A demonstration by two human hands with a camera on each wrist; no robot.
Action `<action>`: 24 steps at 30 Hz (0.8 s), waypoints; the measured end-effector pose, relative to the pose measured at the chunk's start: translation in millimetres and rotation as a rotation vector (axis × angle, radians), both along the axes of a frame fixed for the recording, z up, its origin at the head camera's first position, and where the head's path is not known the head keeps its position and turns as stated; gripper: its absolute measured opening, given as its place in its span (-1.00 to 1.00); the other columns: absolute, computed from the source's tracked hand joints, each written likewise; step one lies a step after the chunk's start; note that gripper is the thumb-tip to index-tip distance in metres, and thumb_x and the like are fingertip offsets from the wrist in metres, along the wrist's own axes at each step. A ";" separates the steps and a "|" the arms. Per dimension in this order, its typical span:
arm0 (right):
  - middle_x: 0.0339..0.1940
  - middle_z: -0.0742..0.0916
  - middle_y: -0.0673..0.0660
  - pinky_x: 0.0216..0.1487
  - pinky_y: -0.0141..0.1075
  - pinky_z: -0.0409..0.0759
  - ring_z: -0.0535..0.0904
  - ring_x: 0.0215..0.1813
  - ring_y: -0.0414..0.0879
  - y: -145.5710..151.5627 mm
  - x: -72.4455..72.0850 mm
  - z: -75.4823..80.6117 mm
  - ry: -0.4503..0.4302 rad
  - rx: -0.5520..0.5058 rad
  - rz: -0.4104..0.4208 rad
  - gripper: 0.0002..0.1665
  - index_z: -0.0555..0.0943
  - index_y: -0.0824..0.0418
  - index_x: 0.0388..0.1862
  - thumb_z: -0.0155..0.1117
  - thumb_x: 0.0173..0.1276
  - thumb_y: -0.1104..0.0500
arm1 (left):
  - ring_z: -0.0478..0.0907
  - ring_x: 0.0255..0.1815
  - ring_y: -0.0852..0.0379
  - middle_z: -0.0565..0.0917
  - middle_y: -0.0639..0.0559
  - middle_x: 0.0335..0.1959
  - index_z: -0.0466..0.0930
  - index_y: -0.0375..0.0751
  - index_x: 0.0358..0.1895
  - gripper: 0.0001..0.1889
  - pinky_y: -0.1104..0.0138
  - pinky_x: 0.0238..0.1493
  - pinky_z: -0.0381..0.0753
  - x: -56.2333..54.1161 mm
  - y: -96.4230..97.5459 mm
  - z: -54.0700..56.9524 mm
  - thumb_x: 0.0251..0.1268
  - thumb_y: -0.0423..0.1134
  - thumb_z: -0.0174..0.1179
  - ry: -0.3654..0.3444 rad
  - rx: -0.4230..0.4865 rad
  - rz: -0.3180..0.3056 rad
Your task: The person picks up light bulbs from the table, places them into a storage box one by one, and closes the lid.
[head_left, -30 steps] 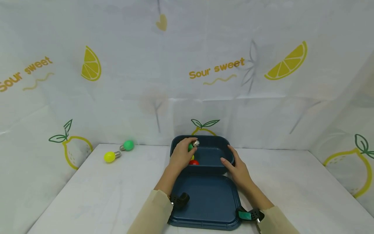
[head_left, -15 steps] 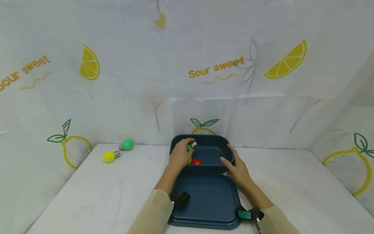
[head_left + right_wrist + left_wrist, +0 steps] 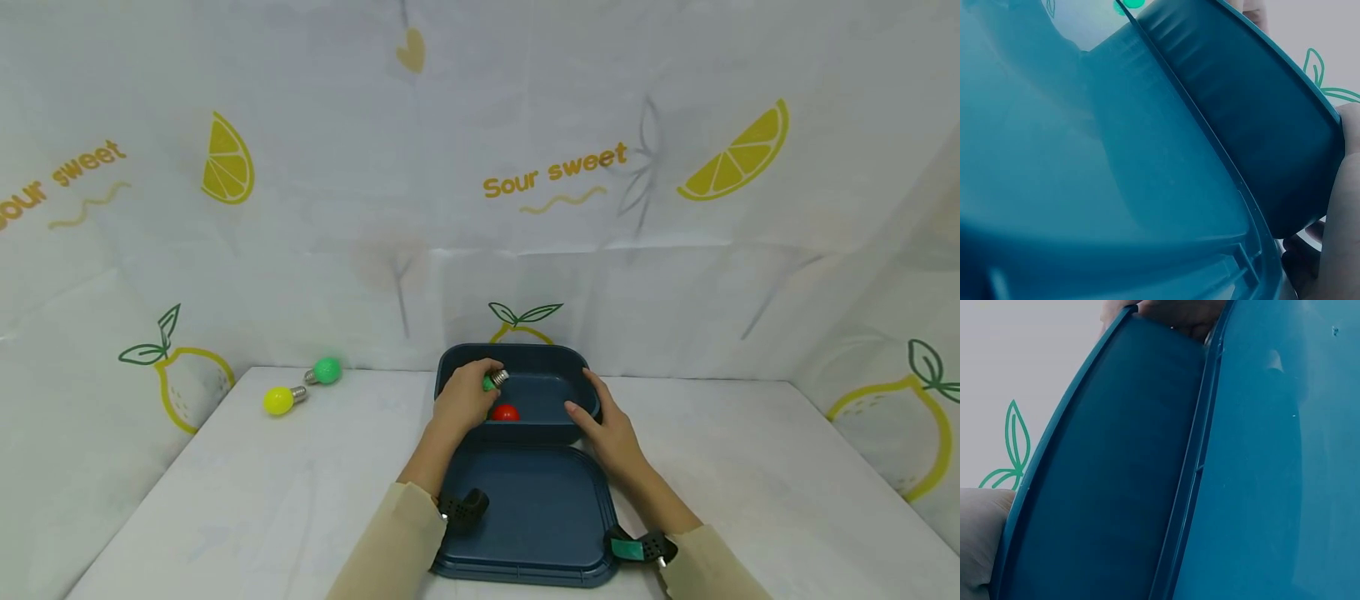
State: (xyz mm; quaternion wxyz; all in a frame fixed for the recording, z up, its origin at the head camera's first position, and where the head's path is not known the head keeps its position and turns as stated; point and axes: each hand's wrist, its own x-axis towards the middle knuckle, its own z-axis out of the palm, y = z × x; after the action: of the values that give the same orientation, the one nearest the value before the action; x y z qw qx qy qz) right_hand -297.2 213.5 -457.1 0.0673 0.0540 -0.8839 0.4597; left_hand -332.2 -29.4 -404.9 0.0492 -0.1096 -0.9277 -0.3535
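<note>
My left hand (image 3: 463, 402) is over the left part of a dark blue box (image 3: 543, 402). It pinches a green light bulb (image 3: 495, 380) whose metal screw base points up and to the right. Most of the green globe is hidden behind the fingers. Just below that hand, inside the box, sits a red bulb (image 3: 506, 412). My right hand (image 3: 611, 433) grips the box's right side, thumb at the front rim and fingers along the outer wall. In the right wrist view, part of this hand shows beside the box (image 3: 1260, 125).
A dark blue lid (image 3: 532, 517) lies flat on the white table (image 3: 225, 500), right in front of the box. Far left on the table are a yellow bulb (image 3: 278, 401) and a green bulb (image 3: 327, 370). A printed white sheet (image 3: 450, 167) hangs behind.
The green bulb has shifted and turned slightly in my left hand. A yellow bulb seen in the box earlier is now hidden. My right hand stays on the box.
</note>
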 end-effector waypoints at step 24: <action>0.67 0.18 0.29 0.52 0.35 0.17 0.14 0.62 0.33 -0.4 4.2 4.5 0.014 -0.006 0.009 -0.14 -0.02 -0.08 0.68 0.06 0.55 -0.19 | 0.64 0.09 0.02 0.70 0.02 0.20 0.65 0.00 0.24 -0.58 0.09 0.05 0.67 -0.1 -0.7 0.4 0.32 -0.27 0.34 -0.082 -0.059 -0.044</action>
State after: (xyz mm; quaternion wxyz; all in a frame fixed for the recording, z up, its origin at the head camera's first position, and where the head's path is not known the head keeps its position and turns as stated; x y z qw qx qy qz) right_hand -293.0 213.1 -452.6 0.0716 0.0612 -0.8817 0.4623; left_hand -332.3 -30.1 -404.5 0.0000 -0.1168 -0.9363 -0.3312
